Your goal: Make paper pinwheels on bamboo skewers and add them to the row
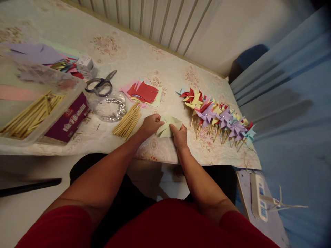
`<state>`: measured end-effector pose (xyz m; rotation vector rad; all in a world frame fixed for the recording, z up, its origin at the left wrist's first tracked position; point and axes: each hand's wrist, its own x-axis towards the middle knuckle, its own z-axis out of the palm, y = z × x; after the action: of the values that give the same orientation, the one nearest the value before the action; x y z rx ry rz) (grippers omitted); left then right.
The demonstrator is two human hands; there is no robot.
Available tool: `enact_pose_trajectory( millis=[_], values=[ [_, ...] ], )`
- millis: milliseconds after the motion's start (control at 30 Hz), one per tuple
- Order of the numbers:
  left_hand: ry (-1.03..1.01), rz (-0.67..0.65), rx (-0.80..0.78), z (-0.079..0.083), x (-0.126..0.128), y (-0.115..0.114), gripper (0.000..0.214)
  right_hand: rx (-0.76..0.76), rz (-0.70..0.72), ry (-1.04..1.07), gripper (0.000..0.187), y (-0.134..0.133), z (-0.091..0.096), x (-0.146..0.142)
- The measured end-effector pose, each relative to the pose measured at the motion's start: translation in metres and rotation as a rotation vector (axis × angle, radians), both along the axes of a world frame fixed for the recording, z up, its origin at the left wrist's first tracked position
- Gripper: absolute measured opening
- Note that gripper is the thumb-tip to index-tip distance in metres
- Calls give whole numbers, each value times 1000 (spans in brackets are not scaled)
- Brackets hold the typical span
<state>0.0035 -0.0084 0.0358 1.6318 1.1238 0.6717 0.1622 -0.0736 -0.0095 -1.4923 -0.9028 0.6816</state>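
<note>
A pale green paper square (169, 124) lies on the table near its front edge, partly folded. My left hand (150, 124) pinches its left corner with closed fingers. My right hand (179, 135) presses and grips its right side, fingers bent over the paper. To the left of my left hand lies a loose bundle of wooden sticks (128, 120). Just right of my right hand runs a row of finished paper pinwheels (217, 117) in red, yellow, purple and teal, on sticks.
A stack of red and pink paper squares (143, 92) lies behind the hands. Scissors (100, 83) and a clear round dish of pins (110, 107) sit to the left, beside a clear box of sticks (33, 113). A power strip (258, 196) lies at lower right.
</note>
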Motion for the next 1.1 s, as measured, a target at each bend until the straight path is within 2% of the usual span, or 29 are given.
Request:
enact_pose_trajectory(
  millis=[133, 467, 633, 800, 1100],
  values=[
    [13, 32, 15, 2, 1, 0, 24, -9, 8, -11, 27, -1, 3, -3],
    [-3, 63, -25, -6, 2, 2, 23, -10, 61, 54, 30, -1, -1, 0],
    [-124, 68, -70, -4, 1, -1, 18, -8, 72, 69, 32, -2, -2, 0],
    [-258, 88, -146, -10, 3, 0, 13, -24, 88, 56, 33, -3, 0, -1],
    [-254, 103, -73, -16, 4, 4, 12, -42, 84, 22, 31, -2, -1, -2]
  ],
)
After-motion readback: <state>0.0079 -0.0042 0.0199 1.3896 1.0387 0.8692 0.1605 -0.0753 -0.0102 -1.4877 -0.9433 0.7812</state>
